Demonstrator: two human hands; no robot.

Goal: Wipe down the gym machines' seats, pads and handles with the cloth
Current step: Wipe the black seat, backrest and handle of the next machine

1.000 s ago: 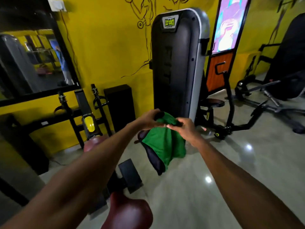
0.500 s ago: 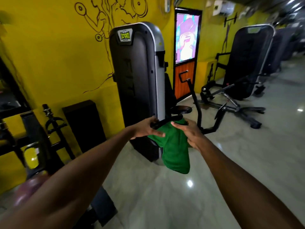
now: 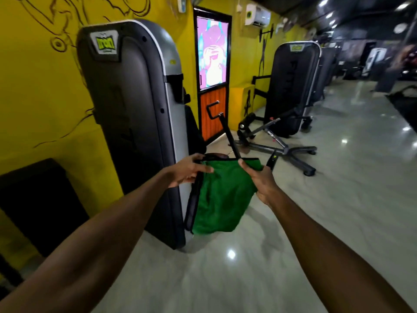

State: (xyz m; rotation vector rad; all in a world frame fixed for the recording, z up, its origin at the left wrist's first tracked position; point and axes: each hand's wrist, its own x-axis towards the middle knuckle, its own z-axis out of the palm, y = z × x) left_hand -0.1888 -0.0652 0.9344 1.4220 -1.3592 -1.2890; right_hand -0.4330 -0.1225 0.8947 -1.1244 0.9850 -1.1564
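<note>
- Cloth, green with dark edging, is held in the air by its top hem, stretched between both hands; the rest hangs loose below the grip.
- Grip: left hand pinches the left corner, fingers fairly loose; right hand pinches the hem, thumb on the near face.
- Risk: light pinches only. One slip and it likely swings down to the floor and picks up grit.
- Risk: dark seat and slanted bar sit just beyond the grip; the hanging tail could snag on the bar during the reach.
</note>
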